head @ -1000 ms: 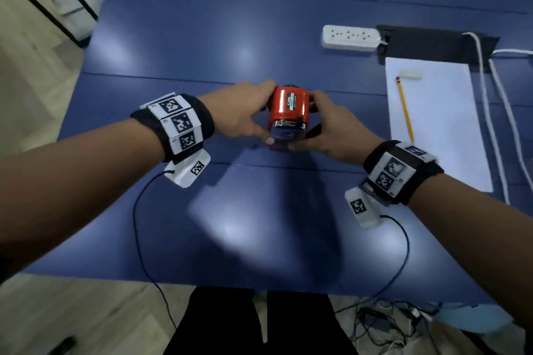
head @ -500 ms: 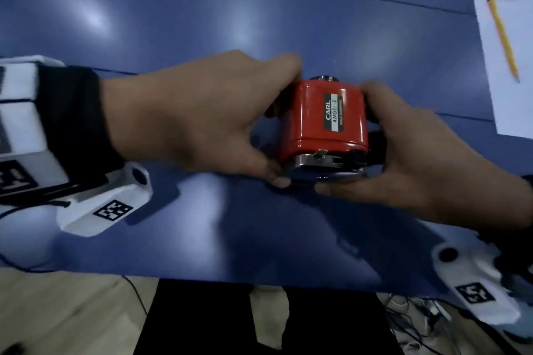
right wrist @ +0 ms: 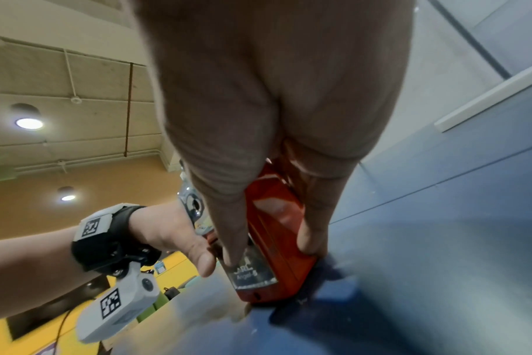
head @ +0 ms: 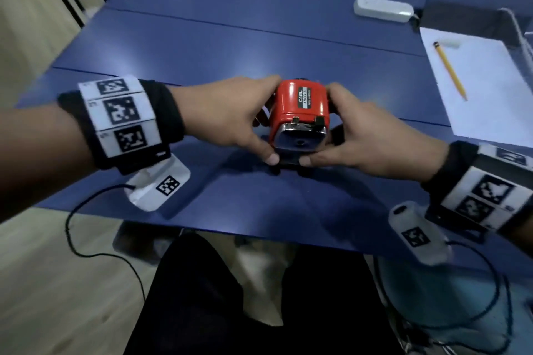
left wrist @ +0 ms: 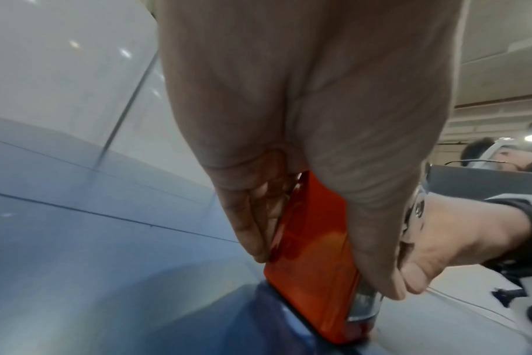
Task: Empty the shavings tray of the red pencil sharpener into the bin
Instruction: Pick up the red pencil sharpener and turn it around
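Note:
The red pencil sharpener [head: 298, 106] stands on the blue table [head: 202, 43], its chrome front plate [head: 300, 140] facing me. My left hand [head: 230, 115] grips its left side, fingers on the far edge and thumb low at the front. My right hand [head: 366, 135] grips the right side the same way, thumb tip under the chrome plate. In the left wrist view the red body [left wrist: 316, 264] sits between thumb and fingers. In the right wrist view the red casing [right wrist: 277, 240] shows its silver label. The shavings tray is hidden behind my thumbs. A pale blue bin [head: 450, 291] stands on the floor at the lower right.
A white sheet [head: 484, 83] with a yellow pencil [head: 450, 69] and an eraser lies at the right. A white power strip [head: 383, 8] and a black mat sit behind it. Cables hang from my wrist cameras below the table's near edge [head: 230, 232].
Both hands keep the same hold on the sharpener. The head view swung closer half a second ago and has pulled back; the sharpener has hardly shifted on the table.

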